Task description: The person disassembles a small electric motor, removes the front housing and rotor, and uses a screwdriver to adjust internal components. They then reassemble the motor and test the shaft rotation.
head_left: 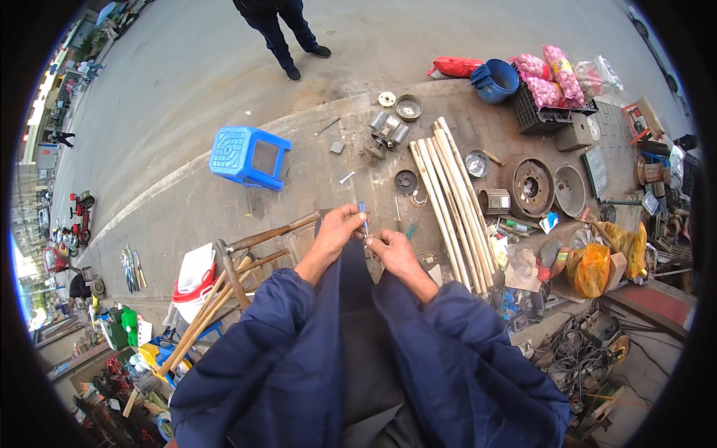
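My left hand (337, 233) is closed around a small tool with a blue handle (362, 207), which looks like a screwdriver and points away from me. The right hand (397, 255) pinches at the lower end of its thin shaft, close to my left fingertips. What sits between the right fingers is too small to make out. Just beyond my hands, a screwdriver with a red handle (399, 225) lies on the paving. A dismantled motor (387, 131) rests farther out, with a dark round part (405, 181) nearer to me and a small wrench (346, 178) to its left.
A blue plastic stool (250, 157) stands ahead on the left. Long wooden poles (448, 205) lie to the right, beside wheel rims (532, 187). A black crate (549, 116) and blue bucket (494, 81) stand beyond. Wooden handles (202, 321) lean at left. A person (280, 30) stands ahead.
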Tool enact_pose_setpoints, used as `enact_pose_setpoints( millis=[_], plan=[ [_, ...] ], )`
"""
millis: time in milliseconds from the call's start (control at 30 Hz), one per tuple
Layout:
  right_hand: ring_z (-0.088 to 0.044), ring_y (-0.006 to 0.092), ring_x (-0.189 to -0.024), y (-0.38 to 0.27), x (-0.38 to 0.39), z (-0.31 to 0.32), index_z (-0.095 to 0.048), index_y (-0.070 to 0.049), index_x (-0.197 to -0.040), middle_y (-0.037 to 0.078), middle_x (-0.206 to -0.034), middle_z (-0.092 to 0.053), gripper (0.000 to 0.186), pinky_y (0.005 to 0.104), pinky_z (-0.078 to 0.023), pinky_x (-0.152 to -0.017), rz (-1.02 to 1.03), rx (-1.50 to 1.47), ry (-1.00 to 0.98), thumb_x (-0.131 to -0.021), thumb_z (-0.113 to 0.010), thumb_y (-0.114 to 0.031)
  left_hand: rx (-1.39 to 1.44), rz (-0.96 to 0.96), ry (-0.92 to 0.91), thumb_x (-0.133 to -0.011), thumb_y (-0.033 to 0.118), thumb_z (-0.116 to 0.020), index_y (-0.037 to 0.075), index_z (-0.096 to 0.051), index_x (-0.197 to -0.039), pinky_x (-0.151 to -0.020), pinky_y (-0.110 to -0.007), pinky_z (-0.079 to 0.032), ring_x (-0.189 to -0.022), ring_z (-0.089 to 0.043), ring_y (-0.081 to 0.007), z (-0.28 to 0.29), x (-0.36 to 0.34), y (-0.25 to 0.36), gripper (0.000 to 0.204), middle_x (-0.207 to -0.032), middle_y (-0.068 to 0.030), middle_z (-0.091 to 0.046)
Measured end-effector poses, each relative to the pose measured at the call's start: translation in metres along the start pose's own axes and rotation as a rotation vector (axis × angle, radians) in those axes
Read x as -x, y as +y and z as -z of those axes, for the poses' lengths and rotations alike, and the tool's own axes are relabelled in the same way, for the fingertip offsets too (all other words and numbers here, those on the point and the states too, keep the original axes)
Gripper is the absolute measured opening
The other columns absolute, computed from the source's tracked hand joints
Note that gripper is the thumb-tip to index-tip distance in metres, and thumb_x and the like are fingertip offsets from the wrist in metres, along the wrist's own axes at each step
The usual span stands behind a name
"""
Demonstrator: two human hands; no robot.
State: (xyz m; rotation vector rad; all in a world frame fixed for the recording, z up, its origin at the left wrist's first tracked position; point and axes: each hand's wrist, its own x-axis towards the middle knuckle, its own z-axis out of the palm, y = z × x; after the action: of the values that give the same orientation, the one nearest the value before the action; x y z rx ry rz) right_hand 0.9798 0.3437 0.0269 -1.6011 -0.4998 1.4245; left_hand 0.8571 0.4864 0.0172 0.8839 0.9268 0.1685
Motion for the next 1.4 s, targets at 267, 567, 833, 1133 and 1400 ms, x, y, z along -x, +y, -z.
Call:
enact_pose_setpoints(
  millis=[267,567,833,1133,1400],
  plan=[
    [-0.068,0.0231,-0.075,0.003,-0.206,0.011,-0.070,0.003,-0.098,0.015,-0.081,-0.071,0.023,0.0369,-0.053,-0.071,-0.022,0.094,0.126,-0.094,-0.069,-0.020,-0.169,0.146,0.004,-0.096,0.013,-0.071,0.002,-0.066,-0.116,-0.070,-0.025,-0.051,-0.078,-0.065,-0.0099,0.071,-0.193,0.045,0.023,-0.094,-0.0032,-0.072],
    [-0.069,0.0189,-0.072,0.044,-0.361,0.082,-0.072,0.004,-0.104,0.014,-0.081,-0.073,0.026,0.0342,-0.054,-0.069,-0.197,-0.052,0.181,-0.093,-0.068,-0.019,-0.319,0.227,0.098,-0.098,0.013,-0.071,0.002,-0.068,-0.120,-0.068,-0.025,-0.053,-0.079,-0.065,-0.0097,0.100,-0.361,0.056,0.025,-0.095,-0.0029,-0.072],
    [-0.063,0.0137,-0.065,0.148,-0.483,0.162,-0.071,0.004,-0.108,0.009,-0.082,-0.072,0.024,0.0297,-0.051,-0.061,-0.337,-0.159,0.360,-0.095,-0.066,-0.015,-0.305,0.234,0.137,-0.100,0.015,-0.067,0.002,-0.065,-0.126,-0.072,-0.025,-0.053,-0.085,-0.067,-0.0109,0.149,-0.526,0.015,0.029,-0.102,-0.0054,-0.073],
    [-0.064,0.0125,-0.070,0.323,-0.610,0.197,-0.072,0.005,-0.105,0.010,-0.081,-0.072,0.024,0.0293,-0.051,-0.065,-0.437,-0.058,0.512,-0.095,-0.065,-0.016,-0.179,-0.013,0.132,-0.098,0.011,-0.069,-0.001,-0.058,-0.127,-0.069,-0.027,-0.057,-0.079,-0.070,-0.0150,0.218,-0.762,-0.110,0.033,-0.101,-0.0117,-0.074],
    [-0.056,0.0085,-0.069,0.450,-0.682,0.156,-0.070,0.003,-0.110,0.003,-0.082,-0.067,0.021,0.0243,-0.046,-0.064,-0.474,-0.408,0.625,-0.100,-0.063,-0.015,-0.139,0.044,0.124,-0.098,0.009,-0.069,0.000,-0.054,-0.122,-0.071,-0.030,-0.059,-0.084,-0.072,-0.0188,0.264,-0.860,-0.218,0.030,-0.100,-0.0124,-0.072]
  ],
)
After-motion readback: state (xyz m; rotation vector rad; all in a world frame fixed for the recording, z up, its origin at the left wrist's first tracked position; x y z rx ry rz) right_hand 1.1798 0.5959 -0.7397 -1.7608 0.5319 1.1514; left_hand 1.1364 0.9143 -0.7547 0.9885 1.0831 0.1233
